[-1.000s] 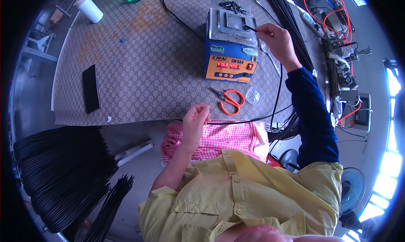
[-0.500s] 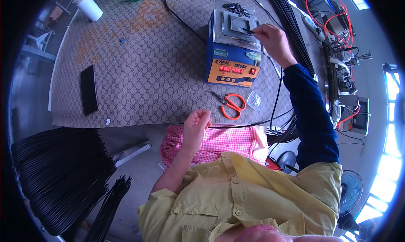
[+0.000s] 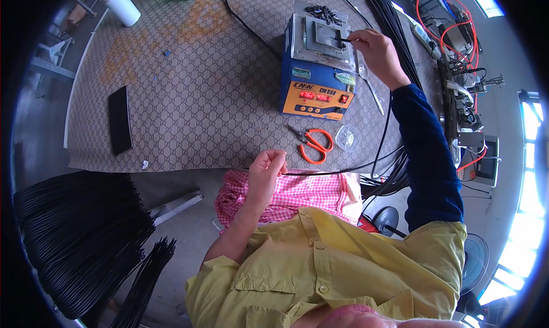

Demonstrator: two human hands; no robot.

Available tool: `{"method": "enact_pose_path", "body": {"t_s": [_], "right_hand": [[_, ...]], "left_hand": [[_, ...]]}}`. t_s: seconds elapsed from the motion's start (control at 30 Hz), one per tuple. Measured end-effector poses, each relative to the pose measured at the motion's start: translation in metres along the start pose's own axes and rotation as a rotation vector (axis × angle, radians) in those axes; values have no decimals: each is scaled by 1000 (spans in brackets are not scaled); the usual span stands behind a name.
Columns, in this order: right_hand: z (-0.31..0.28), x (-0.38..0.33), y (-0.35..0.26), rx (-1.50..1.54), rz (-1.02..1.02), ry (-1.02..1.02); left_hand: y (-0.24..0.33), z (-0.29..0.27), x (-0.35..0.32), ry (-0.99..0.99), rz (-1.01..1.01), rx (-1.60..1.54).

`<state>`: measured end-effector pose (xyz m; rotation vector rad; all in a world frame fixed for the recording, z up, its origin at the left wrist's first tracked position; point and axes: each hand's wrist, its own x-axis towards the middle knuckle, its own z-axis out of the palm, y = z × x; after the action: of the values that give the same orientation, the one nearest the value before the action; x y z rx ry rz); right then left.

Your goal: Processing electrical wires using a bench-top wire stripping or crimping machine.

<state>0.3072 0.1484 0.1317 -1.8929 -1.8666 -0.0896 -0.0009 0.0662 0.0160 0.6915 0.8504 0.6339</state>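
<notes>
1. One view, the head camera: the right hand (image 3: 377, 54) pinches the end of a thin black wire (image 3: 342, 40) over the metal top of the blue and orange solder pot (image 3: 317, 71); its grip is narrow, fingertips only.
2. The left hand (image 3: 266, 171), nearer the body than the pot at the surface (image 3: 200, 99) edge, is closed, seemingly around the same wire, though that is hard to see.
3. The wire looks light, limp and slippery; hold it close to the tip, clear of the hot top.
4. Orange scissors (image 3: 313, 144) lie just in front of the pot.

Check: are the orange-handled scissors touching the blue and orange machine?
Apart. The head view shows patterned table cover between the orange-handled scissors and the blue and orange machine.
</notes>
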Motion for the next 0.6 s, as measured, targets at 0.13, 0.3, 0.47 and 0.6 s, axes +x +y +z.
{"method": "enact_pose_path", "body": {"t_s": [0.13, 0.3, 0.47, 0.6], "right_hand": [[-2, 9, 4, -42, -26, -44], [0, 15, 8, -82, -19, -132], [1, 16, 7, -94, -13, -158], [0, 17, 3, -110, -42, -155]], "left_hand": [[0, -1, 1, -8, -6, -9], [0, -2, 1, -18, -25, -13], [1, -3, 1, -31, -23, -4], [3, -1, 0, -28, -27, 0]]}}
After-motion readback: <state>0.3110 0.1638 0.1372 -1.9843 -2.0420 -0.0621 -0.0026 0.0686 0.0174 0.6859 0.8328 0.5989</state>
